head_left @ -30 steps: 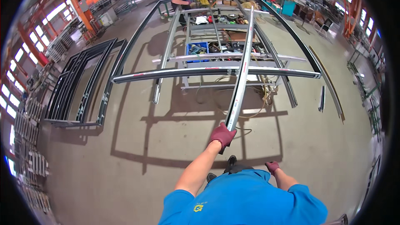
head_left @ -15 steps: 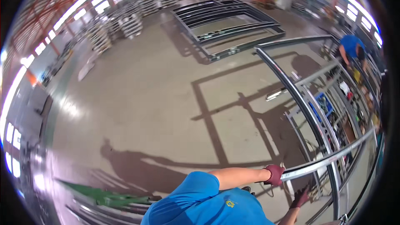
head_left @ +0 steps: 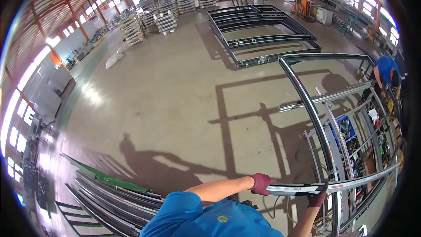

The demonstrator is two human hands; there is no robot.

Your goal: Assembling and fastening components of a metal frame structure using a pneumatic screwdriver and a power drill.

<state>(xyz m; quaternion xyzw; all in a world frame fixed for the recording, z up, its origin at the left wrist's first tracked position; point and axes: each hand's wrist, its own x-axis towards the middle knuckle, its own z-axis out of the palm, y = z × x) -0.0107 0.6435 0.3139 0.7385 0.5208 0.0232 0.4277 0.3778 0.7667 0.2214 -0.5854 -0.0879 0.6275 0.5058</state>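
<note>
In the lower middle of the frame, the left hand [head_left: 261, 184], in a dark red glove, has its fingers clenched around the near end of a long metal bar [head_left: 287, 189]. Just right of it, the gloved right hand [head_left: 317, 199] grasps the same bar, fingers curled up over its edge. The bar runs from there toward the right rim, crossing above one side of a large dark frame [head_left: 302, 88]. Beneath that frame, at the right, a table [head_left: 308, 144] carries a blue bin [head_left: 345, 128] and small items that are too crowded to tell apart with certainty. A co-worker [head_left: 387, 69] in a blue shirt bends at the upper right. More dark frames [head_left: 280, 60] lie on the floor at upper centre; long strips [head_left: 118, 199] fill the lower left, beside a green beam [head_left: 103, 177].
</note>
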